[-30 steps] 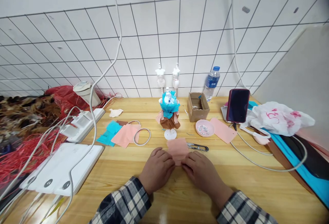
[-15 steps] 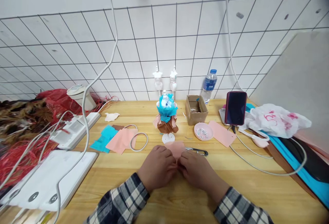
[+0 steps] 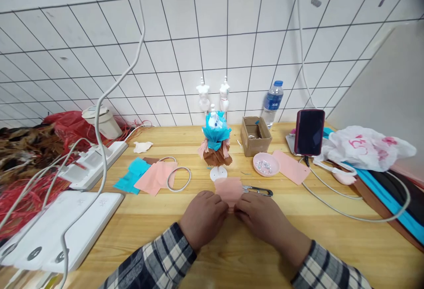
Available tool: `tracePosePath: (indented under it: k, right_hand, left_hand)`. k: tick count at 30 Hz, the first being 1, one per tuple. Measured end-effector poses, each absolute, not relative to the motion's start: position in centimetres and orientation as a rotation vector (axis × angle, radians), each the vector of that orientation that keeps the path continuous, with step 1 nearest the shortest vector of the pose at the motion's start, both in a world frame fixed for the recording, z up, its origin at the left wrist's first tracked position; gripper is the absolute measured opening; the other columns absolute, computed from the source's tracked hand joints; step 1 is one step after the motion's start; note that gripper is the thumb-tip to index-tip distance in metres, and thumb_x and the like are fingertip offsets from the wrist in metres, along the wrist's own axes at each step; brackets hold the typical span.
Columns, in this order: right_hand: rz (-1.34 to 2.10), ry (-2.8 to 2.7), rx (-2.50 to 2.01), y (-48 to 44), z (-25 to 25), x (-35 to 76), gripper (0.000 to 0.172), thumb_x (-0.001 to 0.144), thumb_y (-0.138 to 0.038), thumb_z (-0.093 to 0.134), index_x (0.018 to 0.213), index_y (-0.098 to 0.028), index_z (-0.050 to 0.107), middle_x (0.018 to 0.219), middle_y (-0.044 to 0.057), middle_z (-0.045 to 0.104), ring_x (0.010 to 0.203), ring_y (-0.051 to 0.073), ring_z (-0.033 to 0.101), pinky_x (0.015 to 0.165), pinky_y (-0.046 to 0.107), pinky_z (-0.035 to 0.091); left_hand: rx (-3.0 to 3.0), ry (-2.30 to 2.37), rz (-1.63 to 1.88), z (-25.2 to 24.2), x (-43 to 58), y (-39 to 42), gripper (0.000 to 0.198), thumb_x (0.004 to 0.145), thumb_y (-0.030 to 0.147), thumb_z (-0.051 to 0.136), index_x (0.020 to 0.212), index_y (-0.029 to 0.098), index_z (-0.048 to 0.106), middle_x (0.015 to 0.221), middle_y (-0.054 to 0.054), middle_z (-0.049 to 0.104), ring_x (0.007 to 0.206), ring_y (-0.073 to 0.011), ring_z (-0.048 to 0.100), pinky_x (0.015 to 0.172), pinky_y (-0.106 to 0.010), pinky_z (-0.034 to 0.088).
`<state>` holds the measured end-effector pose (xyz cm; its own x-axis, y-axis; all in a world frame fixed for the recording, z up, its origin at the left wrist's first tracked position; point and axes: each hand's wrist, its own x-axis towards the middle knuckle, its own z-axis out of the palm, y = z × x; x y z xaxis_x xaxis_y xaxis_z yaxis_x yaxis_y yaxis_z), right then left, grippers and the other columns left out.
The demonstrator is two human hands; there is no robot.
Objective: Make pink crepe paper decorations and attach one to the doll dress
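A small piece of pink crepe paper (image 3: 229,188) lies on the table between my hands. My left hand (image 3: 203,218) has its fingers curled on the paper's near left edge. At the near right edge, my right hand (image 3: 263,218) pinches the paper with bent fingers; its fingertips are partly hidden. Just beyond the right hand lies a small cutting tool (image 3: 260,190) with a metal end and a black handle. Behind the paper stands a mini dress form (image 3: 217,134) on a round white base, dressed in blue and brown crepe paper with pink pieces at its sides.
Blue paper (image 3: 132,175) and pink sheets lie at left beside a white ring (image 3: 179,179). At right are a pink dish (image 3: 266,165) of beads, a cardboard box (image 3: 255,143), a water bottle (image 3: 273,102) and a phone (image 3: 309,132). Cables cross both sides.
My hands have moved slightly apart, and more of the pink crepe paper shows, lying flatter between them. The whole view has shifted a little.
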<state>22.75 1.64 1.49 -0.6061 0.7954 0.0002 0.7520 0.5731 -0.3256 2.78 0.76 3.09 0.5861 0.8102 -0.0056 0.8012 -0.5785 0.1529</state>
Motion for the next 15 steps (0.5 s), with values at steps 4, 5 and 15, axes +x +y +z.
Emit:
tracePosePath:
  k: [4, 5, 15]
  right_hand:
    - [0.404, -2.629, -1.342, 1.46, 1.24, 22.62, 0.017, 0.092, -0.020, 0.051, 0.086, -0.021, 0.067, 0.085, 0.002, 0.066, 0.082, 0.018, 0.059, 0.070, 0.029, 0.037]
    - [0.394, -2.626, -1.345, 1.43, 1.20, 22.60, 0.018, 0.092, -0.020, 0.051, 0.085, -0.021, 0.067, 0.085, 0.002, 0.066, 0.082, 0.018, 0.059, 0.070, 0.029, 0.037]
    - [0.287, -2.614, -1.377, 0.70, 1.08, 22.18, 0.017, 0.091, -0.016, 0.051, 0.083, -0.021, 0.066, 0.085, 0.002, 0.064, 0.081, 0.018, 0.059, 0.068, 0.029, 0.038]
  left_hand:
    - [2.698, 1.359, 0.080, 3.12, 3.14, 0.62, 0.023, 0.094, 0.033, 0.048, 0.087, 0.022, 0.067, 0.084, -0.003, 0.069, 0.081, -0.0214, 0.062, 0.074, -0.037, 0.045]
    - [2.711, 1.354, 0.057, 3.20, 3.22, 0.61, 0.025, 0.095, 0.032, 0.047, 0.085, 0.022, 0.068, 0.083, -0.003, 0.069, 0.080, -0.0216, 0.062, 0.074, -0.037, 0.045]
    - [2.712, 1.333, 0.079, 2.91, 3.32, 0.75, 0.021, 0.091, 0.020, 0.049, 0.082, 0.017, 0.067, 0.087, -0.005, 0.068, 0.085, -0.0215, 0.061, 0.077, -0.035, 0.048]
